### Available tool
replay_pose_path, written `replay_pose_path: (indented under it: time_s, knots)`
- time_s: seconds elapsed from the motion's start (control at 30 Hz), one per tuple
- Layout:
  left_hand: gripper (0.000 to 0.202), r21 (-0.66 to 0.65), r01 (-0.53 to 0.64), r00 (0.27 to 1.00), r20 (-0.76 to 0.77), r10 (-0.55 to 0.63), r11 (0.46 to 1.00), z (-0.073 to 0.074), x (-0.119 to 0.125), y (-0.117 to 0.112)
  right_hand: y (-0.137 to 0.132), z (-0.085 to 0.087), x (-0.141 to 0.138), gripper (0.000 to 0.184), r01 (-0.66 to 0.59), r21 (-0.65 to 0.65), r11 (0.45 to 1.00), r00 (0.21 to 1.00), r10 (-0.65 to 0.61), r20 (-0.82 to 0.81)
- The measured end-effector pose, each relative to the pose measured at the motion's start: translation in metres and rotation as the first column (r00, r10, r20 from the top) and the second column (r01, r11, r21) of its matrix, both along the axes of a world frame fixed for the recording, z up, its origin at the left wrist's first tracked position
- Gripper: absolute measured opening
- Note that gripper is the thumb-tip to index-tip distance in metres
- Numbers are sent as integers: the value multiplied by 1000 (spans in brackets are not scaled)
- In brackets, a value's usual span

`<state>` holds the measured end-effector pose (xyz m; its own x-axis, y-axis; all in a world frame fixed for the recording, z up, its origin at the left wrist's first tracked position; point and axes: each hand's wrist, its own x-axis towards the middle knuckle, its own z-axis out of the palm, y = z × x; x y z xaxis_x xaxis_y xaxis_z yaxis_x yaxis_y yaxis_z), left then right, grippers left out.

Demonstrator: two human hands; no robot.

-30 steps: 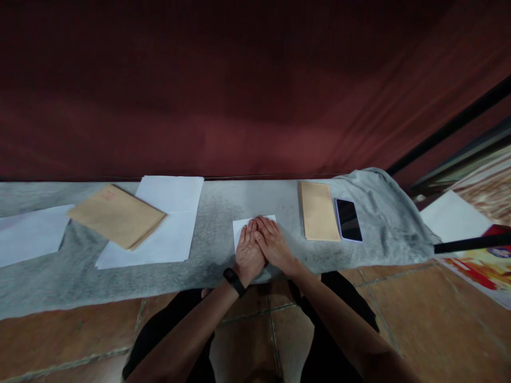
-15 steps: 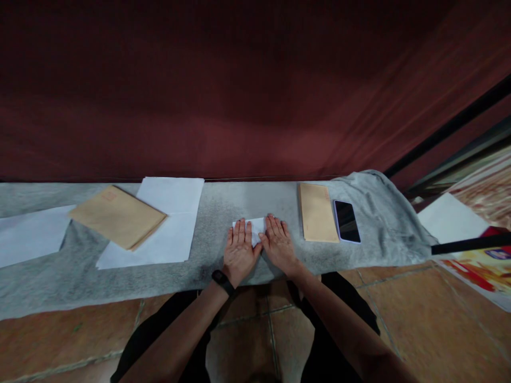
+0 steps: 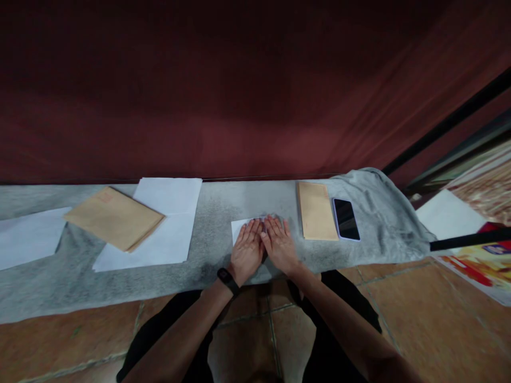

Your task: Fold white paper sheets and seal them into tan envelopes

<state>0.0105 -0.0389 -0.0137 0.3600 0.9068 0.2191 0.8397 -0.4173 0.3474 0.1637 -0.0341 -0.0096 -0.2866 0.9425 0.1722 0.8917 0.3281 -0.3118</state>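
A small folded white paper (image 3: pixel 238 230) lies on a grey cloth (image 3: pixel 215 213) spread over the floor. My left hand (image 3: pixel 247 251) rests flat on the paper, fingers stretched out, a black band on its wrist. My right hand (image 3: pixel 280 246) lies flat beside it, fingers extended, side by side with the left hand. Most of the paper is hidden under both palms.
A brown envelope (image 3: pixel 316 210) and a black phone (image 3: pixel 346 219) lie to the right. A stack of brown envelopes (image 3: pixel 113 217) sits on white sheets (image 3: pixel 167 213) to the left, with another white sheet (image 3: pixel 27 243) further left. A dark red curtain (image 3: pixel 239 96) hangs behind. Colourful printed paper (image 3: pixel 479 260) lies at right.
My hands were together a second ago, spread apart across the paper half a second ago, and have come back together now, still flat on it.
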Motion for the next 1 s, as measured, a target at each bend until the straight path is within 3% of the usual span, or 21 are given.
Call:
replay_pose_path:
  time_s: [0.1,0.4,0.73,0.9,1.0]
  knots:
    - [65,-6,65,996,-58,-65,998,-2,7,1,-4,-2,0,59,-42,-18,999,999,42,4]
    - [61,-16,-41,994,-106,39,999,-4,3,5,-10,-7,1,61,26,25,999,998,-27,58]
    - [67,-24,-82,968,-238,74,996,5,-9,2,-24,-13,6,66,29,64,998,997,-33,72]
    - [68,0,-76,972,-222,74,997,5,-10,3,-37,-7,12,63,10,2,1000,998,-10,58]
    - [60,20,5,979,-203,-1,1000,6,-9,3,-35,2,18,59,-4,-102,995,999,9,46]
